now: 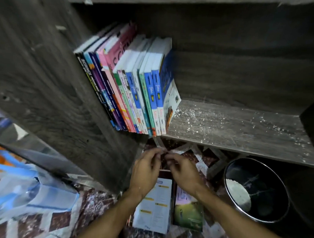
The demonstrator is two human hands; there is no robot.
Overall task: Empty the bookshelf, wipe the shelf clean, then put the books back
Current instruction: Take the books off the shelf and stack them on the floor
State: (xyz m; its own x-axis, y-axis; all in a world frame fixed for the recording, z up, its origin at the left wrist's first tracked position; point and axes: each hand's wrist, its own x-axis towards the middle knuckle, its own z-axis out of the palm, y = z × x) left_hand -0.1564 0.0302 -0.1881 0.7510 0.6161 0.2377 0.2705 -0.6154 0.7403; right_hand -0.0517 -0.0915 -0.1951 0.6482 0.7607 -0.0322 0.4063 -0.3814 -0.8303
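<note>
Dark, scuffed wood fills your view: the bookshelf wraps round you, and its shelf board is speckled with white dust and crumbs. At the left end of that board, a row of books leans leftward against the side wall with spines facing you, and the blue-and-white one at its right end splays outward. Just below the board's front edge, your left hand and right hand meet, fingers curled, tips nearly touching. Something thin and pale blurs between them, and I can't tell whether either hand grips it. Below the board, under your wrists, two loose books lie flat on the patterned mat. Below the board's right half sits a black bin with white litter inside. Down past the board's left end lies a blue bag.
</note>
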